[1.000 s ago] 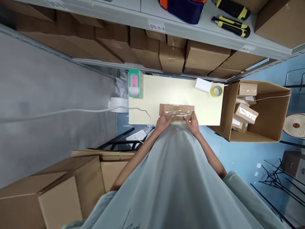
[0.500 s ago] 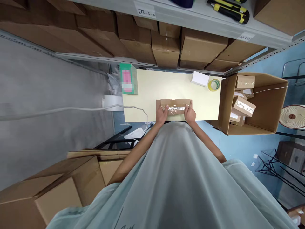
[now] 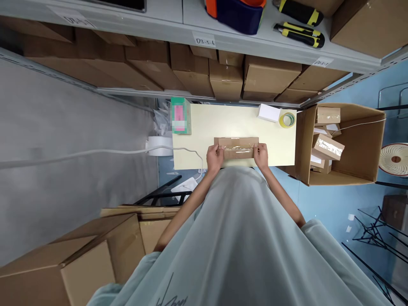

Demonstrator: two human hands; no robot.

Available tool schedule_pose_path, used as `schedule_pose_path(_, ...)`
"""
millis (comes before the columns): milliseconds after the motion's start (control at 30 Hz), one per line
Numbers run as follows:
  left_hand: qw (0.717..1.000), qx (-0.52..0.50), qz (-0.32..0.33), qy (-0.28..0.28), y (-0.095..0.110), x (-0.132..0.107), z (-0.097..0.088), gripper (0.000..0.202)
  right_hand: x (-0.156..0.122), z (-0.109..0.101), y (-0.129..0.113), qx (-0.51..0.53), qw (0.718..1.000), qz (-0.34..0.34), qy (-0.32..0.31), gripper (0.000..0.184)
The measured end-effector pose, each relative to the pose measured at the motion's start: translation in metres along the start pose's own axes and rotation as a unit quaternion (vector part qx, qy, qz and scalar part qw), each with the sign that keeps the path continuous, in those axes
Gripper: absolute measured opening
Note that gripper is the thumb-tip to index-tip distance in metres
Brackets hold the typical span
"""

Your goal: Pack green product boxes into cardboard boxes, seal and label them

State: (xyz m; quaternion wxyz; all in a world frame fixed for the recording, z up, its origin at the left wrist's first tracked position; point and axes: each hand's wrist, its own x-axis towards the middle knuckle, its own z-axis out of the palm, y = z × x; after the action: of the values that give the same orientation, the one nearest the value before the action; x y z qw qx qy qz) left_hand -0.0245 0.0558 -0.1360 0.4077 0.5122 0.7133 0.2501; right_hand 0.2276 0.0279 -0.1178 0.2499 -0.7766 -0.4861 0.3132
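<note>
Over the near side of the worktop (image 3: 204, 123), the left hand (image 3: 214, 159) and right hand (image 3: 261, 156) have their fingers clasped on opposite ends of a taped carton (image 3: 238, 149). On the worktop's far right: tape roll (image 3: 282, 121), white box (image 3: 269, 112); far left, green-and-pink box (image 3: 179, 115). Beyond the worktop, shelved cardboard boxes (image 3: 225, 80).

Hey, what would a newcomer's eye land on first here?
Probably the left hand and right hand, gripping opposite ends of a taped cardboard box at the pale table's near side. To the right, a large open carton holds smaller boxes. Yellow-and-black tools lie on the shelf above.
</note>
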Motion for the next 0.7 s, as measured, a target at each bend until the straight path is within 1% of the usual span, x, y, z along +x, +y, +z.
schedule_pose_path(167, 0.997, -0.062, 0.042, 0.033, 0.023, 0.002, -0.028, 0.047, -0.001, -0.027, -0.025, 0.076, 0.995, -0.045, 0.052, 0.059)
schedule_pose_path(267, 0.995, -0.077, 0.053, 0.02, 0.021, 0.005, -0.035, 0.044, 0.001, -0.031, -0.025, 0.117, 0.989, -0.069, 0.058, 0.052)
schedule_pose_path(333, 0.996, -0.077, 0.033, -0.008, 0.013, 0.01, -0.033, 0.039, 0.002, -0.024, -0.016, 0.131, 0.988, -0.071, 0.035, 0.052)
schedule_pose_path(367, 0.997, -0.069, 0.009, -0.027, 0.007, 0.012, -0.03, 0.038, 0.003, -0.019, -0.01, 0.131, 0.989, -0.064, 0.017, 0.053)
schedule_pose_path(467, 0.993, -0.031, -0.079, -0.086, -0.008, 0.018, -0.018, 0.037, 0.005, -0.002, 0.012, 0.098, 0.994, 0.001, -0.053, 0.053)
schedule_pose_path(533, 0.987, -0.019, -0.112, -0.111, -0.014, 0.021, -0.012, 0.036, 0.008, 0.004, 0.023, 0.069, 0.992, 0.048, -0.094, 0.05)
schedule_pose_path(600, 0.986, -0.021, -0.124, -0.108, -0.018, 0.024, -0.01, 0.04, 0.015, 0.005, 0.031, 0.052, 0.99, 0.071, -0.106, 0.049)
schedule_pose_path(700, 0.988, -0.031, -0.127, -0.083, -0.017, 0.034, -0.011, 0.056, 0.032, 0.002, 0.034, 0.075, 0.99, 0.083, -0.082, 0.056)
